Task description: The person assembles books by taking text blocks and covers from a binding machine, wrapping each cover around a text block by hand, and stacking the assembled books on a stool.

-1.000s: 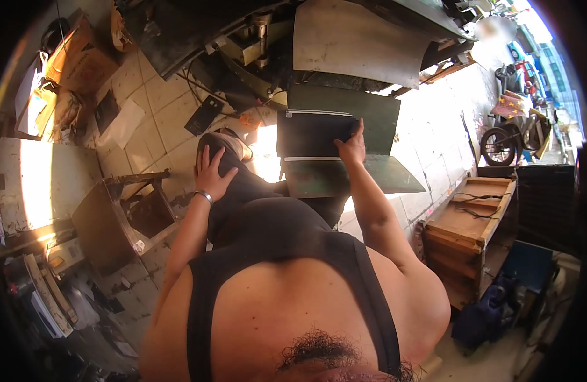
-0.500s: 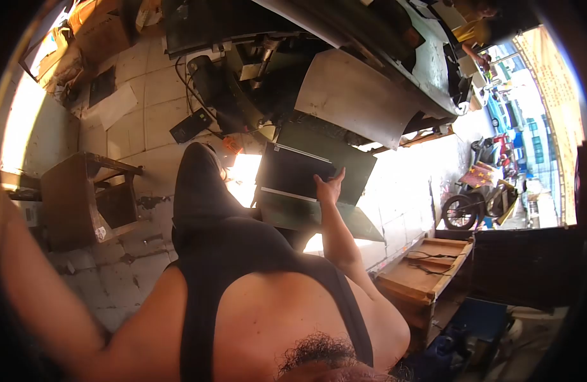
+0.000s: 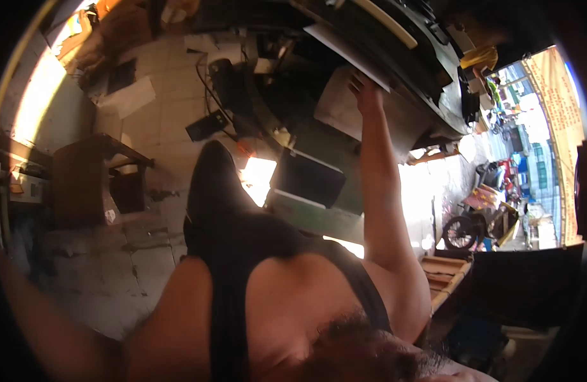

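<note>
My right hand [image 3: 368, 92] reaches up over a pale flat panel [image 3: 341, 105], its fingers apart near the edge of a white sheet [image 3: 347, 56]. Whether it touches either one I cannot tell. Below it a dark rectangular piece [image 3: 308, 178] lies on a green metal surface [image 3: 319, 216] close to my knee. My left arm stretches out to the lower left, and the hand is outside the view. Some of the picture is smeared by motion.
A wooden stool-like frame [image 3: 83, 181] stands on the tiled floor at left. A black box [image 3: 206, 125] with a cable lies ahead. At right are a wooden frame [image 3: 443, 277], a dark panel [image 3: 522, 280] and a parked motorbike [image 3: 462, 230]. Part of a person in yellow [image 3: 481, 57] shows at upper right.
My right hand has left the dark piece and moved up to the pale panel. My left hand has gone from my knee out of view. The view has turned.
</note>
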